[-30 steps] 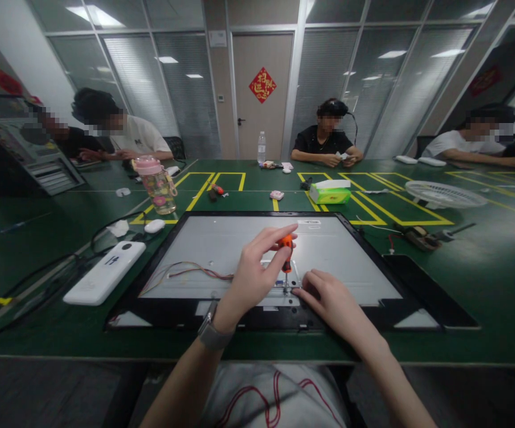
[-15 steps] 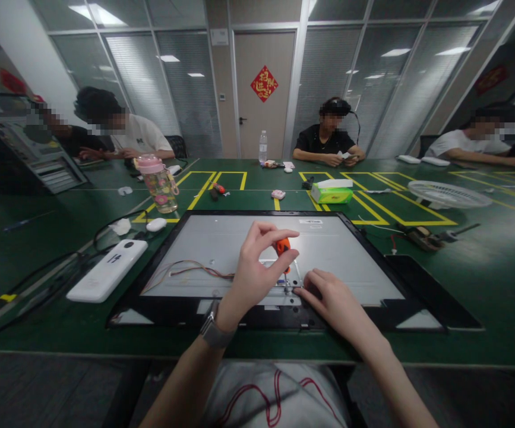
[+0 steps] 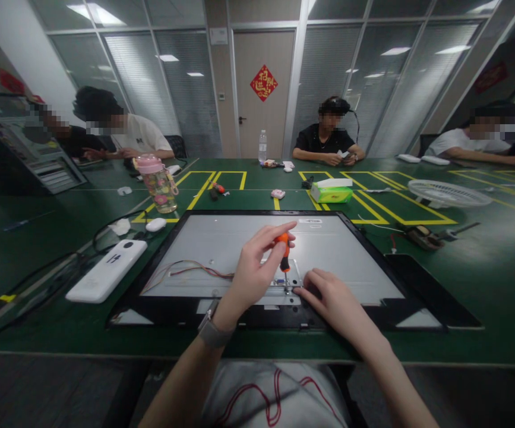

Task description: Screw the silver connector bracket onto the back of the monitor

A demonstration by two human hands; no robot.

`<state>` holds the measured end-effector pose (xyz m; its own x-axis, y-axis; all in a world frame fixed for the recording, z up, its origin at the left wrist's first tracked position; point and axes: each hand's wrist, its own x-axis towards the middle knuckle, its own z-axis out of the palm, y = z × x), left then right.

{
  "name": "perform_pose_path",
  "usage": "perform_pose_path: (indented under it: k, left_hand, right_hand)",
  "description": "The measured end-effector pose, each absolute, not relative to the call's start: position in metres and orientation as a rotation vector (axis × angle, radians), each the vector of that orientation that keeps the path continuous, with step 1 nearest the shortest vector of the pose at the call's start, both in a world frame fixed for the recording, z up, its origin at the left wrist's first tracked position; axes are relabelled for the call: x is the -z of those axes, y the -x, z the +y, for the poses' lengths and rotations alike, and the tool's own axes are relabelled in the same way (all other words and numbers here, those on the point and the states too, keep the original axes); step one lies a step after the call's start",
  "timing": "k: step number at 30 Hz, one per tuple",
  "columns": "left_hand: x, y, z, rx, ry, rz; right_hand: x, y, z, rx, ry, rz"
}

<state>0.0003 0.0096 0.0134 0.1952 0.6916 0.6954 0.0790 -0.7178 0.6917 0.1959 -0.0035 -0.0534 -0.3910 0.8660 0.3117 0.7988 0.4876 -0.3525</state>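
A flat monitor panel (image 3: 221, 238) with a black frame lies face down on the green table in front of me. My left hand (image 3: 255, 270) pinches the orange handle of a small screwdriver (image 3: 285, 252), held upright with its tip on a small board near the panel's front edge. Beside the tip, my right hand (image 3: 331, 297) rests on the panel, its fingertips pressed together; what they hold is hidden. Thin coloured wires (image 3: 186, 270) run across the panel's left part toward my left hand.
A white box-shaped device (image 3: 107, 270) and black cables lie left of the panel. Behind it stand a pink-lidded bottle (image 3: 158, 184), a green tissue pack (image 3: 331, 192) and a white fan grille (image 3: 448, 193). Several other people sit at the far side.
My left fingers have shifted round the screwdriver handle, turning it slightly. The right hand and the panel stay put.
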Motion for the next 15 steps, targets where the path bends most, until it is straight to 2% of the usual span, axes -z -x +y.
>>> perform_pose_path:
  k: [4,11,15]
  left_hand:
    - [-0.0138,-0.0012,0.0104,-1.757,-2.090,0.883]
    - [-0.0136,0.0009,0.0095,-1.400,-1.705,0.568]
    - [-0.0124,-0.0001,0.0113,-1.576,-1.789,0.727]
  right_hand:
    - [0.0540,-0.1960,-0.0035,-0.186,1.363,-2.272]
    - [0.0513,-0.1952,-0.0043,-0.188,1.367,-2.277]
    - [0.0501,-0.1949,-0.0045,-0.184,1.382,-2.291]
